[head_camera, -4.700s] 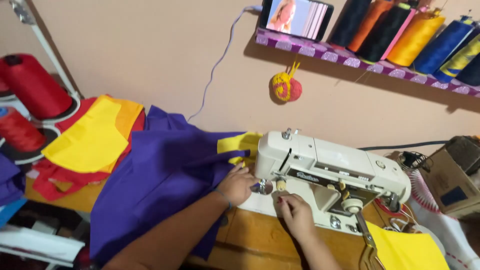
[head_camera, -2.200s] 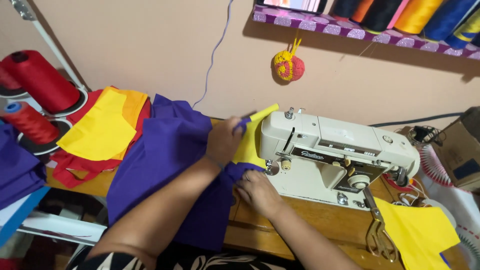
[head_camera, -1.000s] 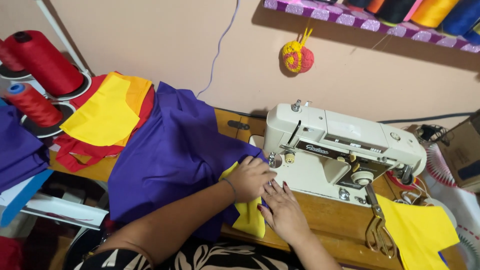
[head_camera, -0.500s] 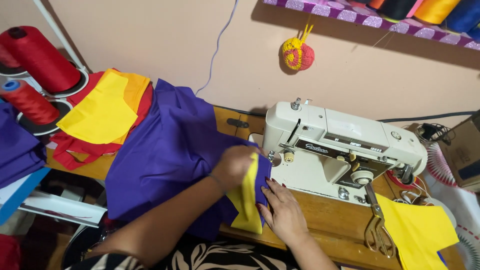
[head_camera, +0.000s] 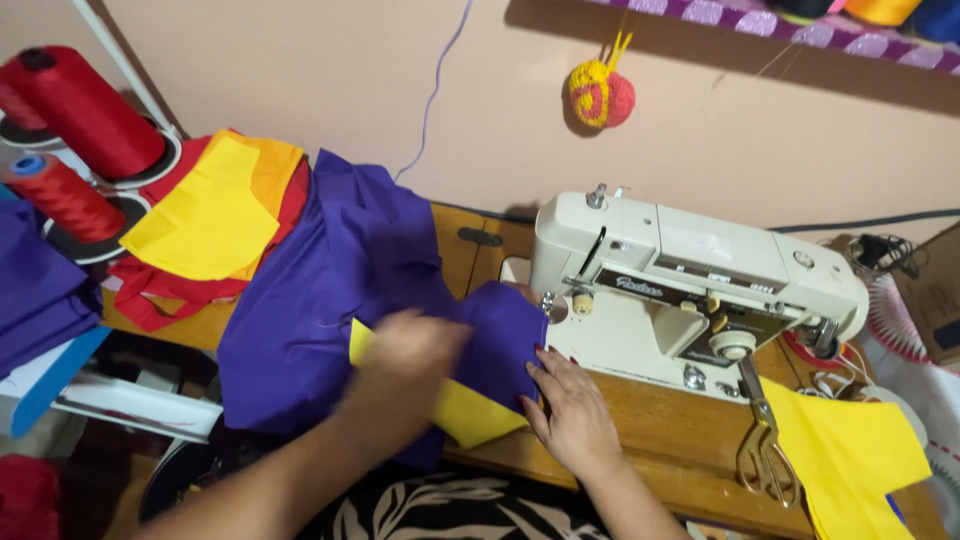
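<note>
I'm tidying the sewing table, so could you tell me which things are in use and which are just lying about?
In use:
left hand
right hand
purple cloth
yellow piece
sewing machine

Lying about:
scissors
red thread cones
yellow cloth at right
pincushion on wall

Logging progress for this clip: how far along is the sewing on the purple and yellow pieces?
Done: a yellow piece already lies against the purple fabric, but no seam is visible. In hand: the left hand, blurred, is on the purple fabric over the yellow piece; the right hand presses the fold flat just left of the sewing machine. Left: the fold is not under the needle yet.
</note>
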